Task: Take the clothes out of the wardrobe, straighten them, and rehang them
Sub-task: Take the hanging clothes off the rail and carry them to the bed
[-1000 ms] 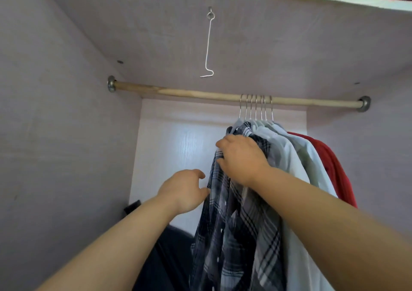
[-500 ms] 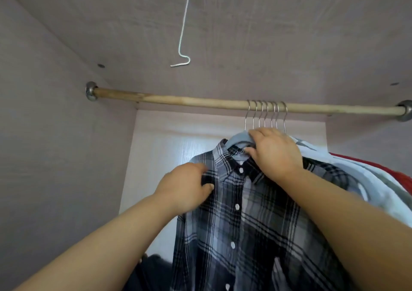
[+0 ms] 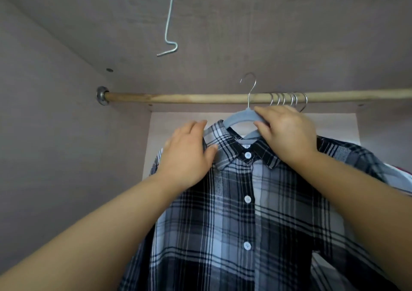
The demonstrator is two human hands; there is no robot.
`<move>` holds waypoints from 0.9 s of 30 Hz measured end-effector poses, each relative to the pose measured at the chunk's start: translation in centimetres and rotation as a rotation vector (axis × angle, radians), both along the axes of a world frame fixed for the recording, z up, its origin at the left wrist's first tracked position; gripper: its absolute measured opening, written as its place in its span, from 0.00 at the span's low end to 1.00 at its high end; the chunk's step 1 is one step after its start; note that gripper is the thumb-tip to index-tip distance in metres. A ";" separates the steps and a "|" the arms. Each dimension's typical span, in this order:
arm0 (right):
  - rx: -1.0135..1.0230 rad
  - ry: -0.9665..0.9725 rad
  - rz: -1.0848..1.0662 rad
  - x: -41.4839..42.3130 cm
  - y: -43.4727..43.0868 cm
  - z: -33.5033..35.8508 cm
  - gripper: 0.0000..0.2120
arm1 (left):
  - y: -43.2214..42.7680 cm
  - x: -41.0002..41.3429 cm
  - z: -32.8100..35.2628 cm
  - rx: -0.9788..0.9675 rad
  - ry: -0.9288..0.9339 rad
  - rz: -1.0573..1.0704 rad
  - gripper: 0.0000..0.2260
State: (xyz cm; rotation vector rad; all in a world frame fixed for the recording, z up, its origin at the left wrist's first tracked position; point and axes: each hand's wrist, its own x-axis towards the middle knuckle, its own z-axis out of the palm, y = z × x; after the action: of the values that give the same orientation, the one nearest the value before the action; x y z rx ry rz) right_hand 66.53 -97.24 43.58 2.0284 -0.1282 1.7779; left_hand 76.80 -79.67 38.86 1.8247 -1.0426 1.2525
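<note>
Hook point(image 3: 250, 87) lifted off wooden rod point(image 3: 178, 97) | right grip point(image 3: 287, 134) pinches grey hanger point(image 3: 242, 118) | left grip point(image 3: 187, 154) flat on plaid shirt point(image 3: 245, 223)

head camera looks upward, close into the wardrobe point(image 3: 55, 134), from below its rail point(image 3: 178, 97).

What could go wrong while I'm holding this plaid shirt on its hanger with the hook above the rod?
The right hand grips the hanger only near its neck, so the plaid shirt could tip and slide off. Its hook is close to the rod and may catch on it as you pull out. The other hooks crowd beside that hand and might get dragged.
</note>
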 end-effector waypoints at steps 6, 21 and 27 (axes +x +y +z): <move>-0.109 0.043 0.223 1.7 4.6 -3.1 0.15 | 4.5 0.4 -2.7 -0.095 0.052 0.064 0.24; -0.273 0.146 0.923 5.7 22.5 -19.6 0.13 | 24.6 -7.0 -22.2 -0.227 0.386 0.446 0.20; -0.238 0.113 1.206 4.4 29.1 -25.3 0.11 | 30.7 -14.2 -27.6 -0.197 0.407 0.803 0.18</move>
State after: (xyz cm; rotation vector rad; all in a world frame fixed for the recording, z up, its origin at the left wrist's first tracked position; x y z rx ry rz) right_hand 70.96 -68.18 18.29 2.1279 1.5457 2.0632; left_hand 62.55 -48.95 11.27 2.2859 0.0682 1.2522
